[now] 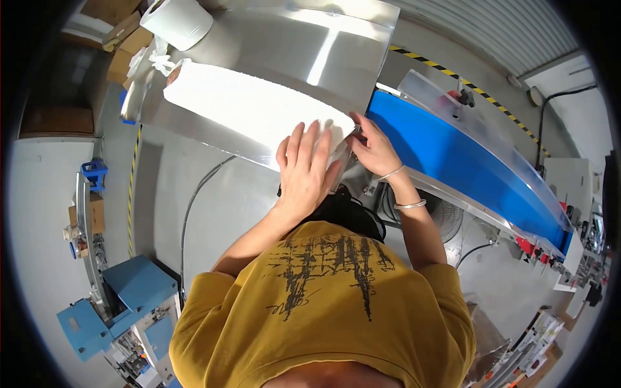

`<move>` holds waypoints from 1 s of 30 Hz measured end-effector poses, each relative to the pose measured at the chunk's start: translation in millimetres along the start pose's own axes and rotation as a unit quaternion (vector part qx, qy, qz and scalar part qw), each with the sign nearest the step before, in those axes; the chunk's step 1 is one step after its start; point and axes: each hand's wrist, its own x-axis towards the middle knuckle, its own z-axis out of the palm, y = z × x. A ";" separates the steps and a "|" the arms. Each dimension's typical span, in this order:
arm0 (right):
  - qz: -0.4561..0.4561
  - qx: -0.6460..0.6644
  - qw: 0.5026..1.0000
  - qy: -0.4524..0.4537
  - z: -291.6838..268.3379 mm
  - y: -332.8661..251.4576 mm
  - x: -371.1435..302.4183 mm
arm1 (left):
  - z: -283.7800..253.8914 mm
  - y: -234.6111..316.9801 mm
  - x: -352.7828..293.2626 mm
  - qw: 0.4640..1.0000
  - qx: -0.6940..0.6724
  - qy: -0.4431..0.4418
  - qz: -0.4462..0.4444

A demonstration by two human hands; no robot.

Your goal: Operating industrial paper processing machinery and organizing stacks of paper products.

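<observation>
A long white slab (242, 107) with a slightly curved outline, perhaps a pile of soft sheets, lies across the metal table (278, 42). My left hand (303, 171) rests on its near side towards the right end, fingers stretched out and a little apart. At that same end my right hand (377, 154) has its thumb and fingertips closed around the corner of the slab. What lies between those fingertips is partly hidden. A blue conveyor belt (446, 152) begins just beside my right hand.
A large white roll (176, 24) stands at the table's far left, near a crumpled white bag (162, 61). Clear plastic guards (479, 132) run along the belt's far side. A fan (446, 216) sits under the belt. Blue machine boxes (139, 291) stand at lower left.
</observation>
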 end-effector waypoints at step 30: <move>-0.144 0.001 0.990 -0.004 -17.9 -0.1 4.3 | 11.9 -8.9 6.2 1.000 0.026 0.016 -0.005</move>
